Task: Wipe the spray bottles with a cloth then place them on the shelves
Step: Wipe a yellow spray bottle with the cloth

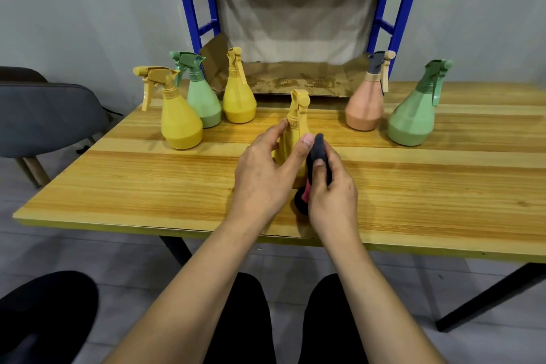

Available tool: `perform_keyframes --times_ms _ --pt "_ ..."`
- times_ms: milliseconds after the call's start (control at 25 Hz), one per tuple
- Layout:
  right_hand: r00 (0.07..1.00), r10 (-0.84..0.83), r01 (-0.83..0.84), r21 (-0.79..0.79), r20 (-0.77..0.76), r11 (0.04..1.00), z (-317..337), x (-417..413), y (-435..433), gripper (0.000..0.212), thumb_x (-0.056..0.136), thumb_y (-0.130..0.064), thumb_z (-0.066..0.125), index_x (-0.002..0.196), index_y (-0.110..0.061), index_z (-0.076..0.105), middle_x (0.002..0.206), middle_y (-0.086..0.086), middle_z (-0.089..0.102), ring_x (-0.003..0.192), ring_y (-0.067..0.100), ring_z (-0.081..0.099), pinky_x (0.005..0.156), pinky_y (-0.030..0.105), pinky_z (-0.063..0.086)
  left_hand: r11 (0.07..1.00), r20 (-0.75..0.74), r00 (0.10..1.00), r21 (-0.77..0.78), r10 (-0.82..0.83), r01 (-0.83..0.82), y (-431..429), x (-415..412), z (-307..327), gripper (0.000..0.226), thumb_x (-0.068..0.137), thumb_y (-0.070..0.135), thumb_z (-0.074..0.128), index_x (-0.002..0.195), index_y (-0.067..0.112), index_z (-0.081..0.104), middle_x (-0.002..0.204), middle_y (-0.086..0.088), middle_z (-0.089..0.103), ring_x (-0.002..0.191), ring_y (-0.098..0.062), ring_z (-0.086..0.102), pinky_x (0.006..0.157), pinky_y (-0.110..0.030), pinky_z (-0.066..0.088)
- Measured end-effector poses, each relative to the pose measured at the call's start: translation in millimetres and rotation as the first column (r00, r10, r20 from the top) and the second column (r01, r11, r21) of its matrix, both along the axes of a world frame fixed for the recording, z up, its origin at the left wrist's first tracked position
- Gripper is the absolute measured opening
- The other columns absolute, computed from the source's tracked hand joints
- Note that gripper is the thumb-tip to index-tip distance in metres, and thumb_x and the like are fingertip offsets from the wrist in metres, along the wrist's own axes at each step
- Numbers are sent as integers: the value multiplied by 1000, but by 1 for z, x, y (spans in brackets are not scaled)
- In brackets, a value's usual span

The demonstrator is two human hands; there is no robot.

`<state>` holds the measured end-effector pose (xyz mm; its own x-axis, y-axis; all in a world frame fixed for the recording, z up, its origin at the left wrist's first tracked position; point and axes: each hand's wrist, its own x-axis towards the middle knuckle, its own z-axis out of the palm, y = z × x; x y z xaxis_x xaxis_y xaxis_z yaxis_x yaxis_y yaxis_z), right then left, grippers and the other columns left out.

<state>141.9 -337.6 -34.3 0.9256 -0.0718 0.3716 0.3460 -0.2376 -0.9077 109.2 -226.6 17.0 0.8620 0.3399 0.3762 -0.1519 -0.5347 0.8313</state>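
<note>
**Mid-wipe at the table, shelves waiting behind**

Clamped round the body of a yellow spray bottle: the left hand, thumb across the near side, fingers curled behind the neck. Closed on a dark cloth with a red patch: the right hand, pressing the fabric against the bottle's right flank. Held upright between the two hands, trigger head on top, above the front-centre of the wooden table; base hidden, so impossible to say whether resting or lifted.

Judged to be the wiping step, with placing not yet begun. Likely needed next: turning the bottle in the left grip to bring the far side and trigger head under the cloth, then carrying it forward to the blue-framed shelf unit.

Standing further back: a yellow bottle, a green bottle and a second yellow bottle bunched at the left; a peach bottle and another green bottle at the right. Left open between the two groups: a straight lane to the cardboard-lined lower shelf at the table's far edge. Close beneath the wrists, the table's near edge, with the cloth's lower end near it. Off to the left, well apart, a grey chair.
</note>
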Motion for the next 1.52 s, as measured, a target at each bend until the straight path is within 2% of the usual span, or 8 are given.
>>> perform_keyframes --times_ms 120,200,280,400,840,1040,1240,1520 --pt "1000 -1 1 -38 9 999 -1 -1 0 43 106 -20 45 149 -22 49 146 -4 57 133 10 50 102 5 32 999 10 1000 -43 -6 7 13 6 12 42 106 51 47 140 30 58 129 15 64 106 5 61 96 -33 54" --pt "1000 -4 4 -58 14 998 -1 -1 0 44 107 -20 45 150 -20 48 147 -4 55 133 8 48 100 -2 27 998 12 999 44 -42 41 28 17 28 45 110 31 46 154 34 41 151 10 51 123 -5 55 104 -29 49" --pt "1000 -3 4 -62 14 998 -2 -1 -1 44 107 -21 45 151 -20 47 148 -3 54 135 10 49 105 6 31 967 -35 980 160 -194 197 39 29 46 61 108 14 49 159 41 30 165 12 34 145 -8 39 106 -22 41" --pt "1000 3 -2 -45 9 999 -2 -2 -2 44 106 -22 45 150 -21 47 148 -4 55 135 10 50 108 16 35 896 -65 934 269 -350 354 43 37 59 53 103 6 57 150 32 52 152 10 53 142 -8 46 113 -36 47" --pt "999 26 -27 -48 -19 998 2 -1 2 40 106 -22 46 146 -21 53 142 -5 60 130 10 53 107 20 39 918 6 985 364 -174 160 57 30 69 48 80 31 85 126 36 72 102 9 57 91 -7 67 79 -12 55" --pt "993 97 -98 17 67 995 15 -5 14 37 106 -26 46 142 -27 55 132 -18 59 119 -16 49 99 4 36 943 29 988 303 -155 139 55 27 63 43 80 34 85 121 23 75 101 13 70 84 7 69 74 -7 53" --pt "996 84 -86 47 29 995 9 -6 16 36 106 -21 47 141 -22 58 132 -8 64 122 5 57 104 21 45 947 58 987 296 -151 128 56 26 59 35 81 36 86 113 25 77 92 17 74 82 5 71 79 -20 59" --pt "990 81 -82 3 117 997 23 -9 24 38 106 -24 47 143 -25 55 130 -18 60 116 -15 50 98 4 36 944 56 995 325 -79 57 53 24 60 37 79 45 84 108 23 79 91 18 70 91 -9 71 92 -43 58"
